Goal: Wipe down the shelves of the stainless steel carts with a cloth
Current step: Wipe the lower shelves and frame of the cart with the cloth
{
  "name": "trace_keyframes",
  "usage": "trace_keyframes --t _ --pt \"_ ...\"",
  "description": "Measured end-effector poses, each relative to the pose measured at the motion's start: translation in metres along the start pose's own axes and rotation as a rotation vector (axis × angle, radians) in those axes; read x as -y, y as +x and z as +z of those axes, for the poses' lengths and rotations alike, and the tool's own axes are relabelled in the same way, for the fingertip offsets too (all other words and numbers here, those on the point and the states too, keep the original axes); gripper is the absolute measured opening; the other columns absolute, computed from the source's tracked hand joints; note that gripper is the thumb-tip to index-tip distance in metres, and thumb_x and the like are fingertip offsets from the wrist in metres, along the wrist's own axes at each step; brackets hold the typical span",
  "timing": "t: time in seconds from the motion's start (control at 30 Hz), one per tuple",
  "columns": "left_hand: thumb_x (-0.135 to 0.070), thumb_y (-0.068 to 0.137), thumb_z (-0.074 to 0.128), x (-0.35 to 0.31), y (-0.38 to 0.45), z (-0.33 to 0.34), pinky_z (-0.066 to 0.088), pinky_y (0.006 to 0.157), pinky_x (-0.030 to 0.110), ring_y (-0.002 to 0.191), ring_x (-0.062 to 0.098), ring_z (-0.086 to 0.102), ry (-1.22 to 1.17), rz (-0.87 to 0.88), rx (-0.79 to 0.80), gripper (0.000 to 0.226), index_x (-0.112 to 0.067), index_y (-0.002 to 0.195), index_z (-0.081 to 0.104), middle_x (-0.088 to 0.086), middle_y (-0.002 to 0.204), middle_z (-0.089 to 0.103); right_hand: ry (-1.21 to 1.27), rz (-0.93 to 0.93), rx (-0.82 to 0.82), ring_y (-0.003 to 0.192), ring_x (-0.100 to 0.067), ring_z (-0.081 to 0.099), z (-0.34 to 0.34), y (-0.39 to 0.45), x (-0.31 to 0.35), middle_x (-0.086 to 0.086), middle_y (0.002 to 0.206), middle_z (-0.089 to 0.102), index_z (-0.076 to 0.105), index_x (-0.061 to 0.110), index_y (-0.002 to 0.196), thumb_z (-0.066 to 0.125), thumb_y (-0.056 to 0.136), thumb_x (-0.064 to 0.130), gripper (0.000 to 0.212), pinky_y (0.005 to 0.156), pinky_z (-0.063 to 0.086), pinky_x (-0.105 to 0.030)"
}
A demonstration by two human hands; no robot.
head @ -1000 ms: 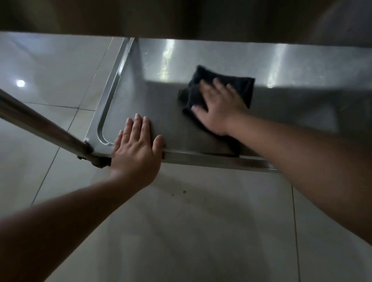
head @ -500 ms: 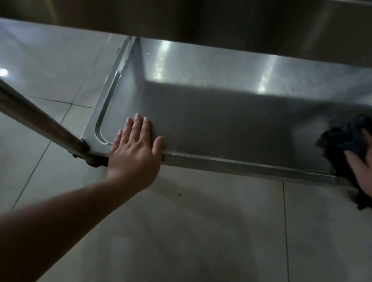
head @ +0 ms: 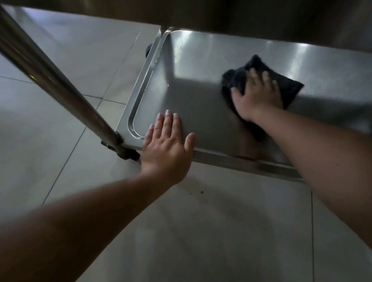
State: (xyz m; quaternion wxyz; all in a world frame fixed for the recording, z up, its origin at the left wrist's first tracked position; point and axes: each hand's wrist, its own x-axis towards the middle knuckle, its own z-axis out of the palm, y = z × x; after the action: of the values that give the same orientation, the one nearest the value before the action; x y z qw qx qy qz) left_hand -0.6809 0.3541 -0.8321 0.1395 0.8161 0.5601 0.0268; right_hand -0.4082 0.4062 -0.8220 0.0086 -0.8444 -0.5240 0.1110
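Pale floor tiles (head: 198, 236) fill the lower half of the view, with a few small crumbs at about 6 o'clock from the cart's near edge. The stainless steel shelf (head: 199, 103), the lowest tier of the cart, lies just above the floor and runs from the centre out toward 3 o'clock, its raised rim curving round the near left corner. A thick steel post (head: 46, 72) slants down from 10 o'clock to meet that corner at a dark bracket. The underside of an upper tier shadows the top of the view at 12 o'clock.

The left hand (head: 167, 148) lies flat over the shelf's near rim beside the post, fingers (head: 167, 124) straight and spread, gripping nothing. At 2 o'clock from it, the right hand (head: 256, 94) presses down on a dark cloth (head: 290, 89), fingers extended over the fabric. The cloth sits bunched on the shelf's surface, near its middle, well apart from the left hand.
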Motion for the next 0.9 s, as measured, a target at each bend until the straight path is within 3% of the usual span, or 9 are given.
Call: trace_keyframes --t 0.13,0.3,0.43,0.53,0.73,0.9 --pt "-0.063 0.107 0.006 0.0 0.0 -0.004 -0.013 0.126 0.03 0.16 0.009 -0.018 -0.057 -0.029 0.015 0.075 -0.022 0.17 -0.002 -0.005 0.177 -0.01 -0.084 -0.447 0.082 0.16 -0.018 -0.002 0.009 -0.043 0.038 0.009 0.174 0.003 0.006 0.023 0.167 0.012 0.094 0.073 0.088 0.129 0.001 -0.043" --pt "-0.061 0.108 0.009 0.002 0.001 -0.006 -0.008 0.129 0.031 0.161 0.007 -0.013 -0.116 -0.036 0.029 0.073 -0.024 0.17 0.0 -0.007 0.177 -0.005 -0.085 -0.674 0.127 0.16 -0.012 -0.005 0.015 -0.107 0.011 0.014 0.173 0.005 0.006 0.028 0.167 0.018 0.093 0.071 0.086 0.13 -0.001 -0.039" --pt "-0.062 0.108 0.006 0.002 0.002 -0.009 -0.005 0.13 0.036 0.16 0.009 -0.016 -0.097 -0.025 0.086 0.073 -0.024 0.17 -0.002 -0.005 0.177 -0.009 -0.135 -0.753 0.136 0.159 -0.012 -0.011 0.017 -0.132 -0.014 0.016 0.172 -0.003 -0.001 0.03 0.166 0.038 0.095 0.071 0.091 0.129 -0.005 -0.037" --pt "-0.064 0.106 0.005 0.003 0.006 -0.012 -0.006 0.129 0.037 0.16 0.01 -0.017 -0.092 -0.021 0.134 0.074 -0.026 0.169 -0.004 -0.005 0.177 -0.012 -0.133 -0.755 0.118 0.16 -0.017 -0.008 0.021 -0.141 -0.021 0.012 0.173 -0.002 -0.001 0.028 0.166 0.051 0.1 0.055 0.089 0.129 -0.003 -0.038" --pt "-0.069 0.102 0.009 0.005 0.013 -0.017 -0.007 0.126 0.035 0.16 0.012 -0.015 -0.091 -0.032 0.184 0.078 -0.029 0.169 -0.001 -0.006 0.177 -0.011 -0.086 -0.755 0.059 0.161 -0.02 0.004 0.024 -0.16 -0.023 0.007 0.174 0.009 0.007 0.025 0.167 0.043 0.109 0.021 0.068 0.126 -0.001 -0.034" --pt "-0.065 0.107 0.021 0.004 0.013 -0.03 0.003 0.129 0.046 0.162 0.015 -0.006 -0.208 -0.051 0.202 0.074 -0.029 0.17 0.005 -0.005 0.177 0.0 -0.15 -0.775 0.007 0.157 -0.028 0.022 0.012 -0.18 -0.031 -0.004 0.171 0.022 0.015 0.018 0.166 0.03 0.11 0.013 0.058 0.127 0.02 -0.039"
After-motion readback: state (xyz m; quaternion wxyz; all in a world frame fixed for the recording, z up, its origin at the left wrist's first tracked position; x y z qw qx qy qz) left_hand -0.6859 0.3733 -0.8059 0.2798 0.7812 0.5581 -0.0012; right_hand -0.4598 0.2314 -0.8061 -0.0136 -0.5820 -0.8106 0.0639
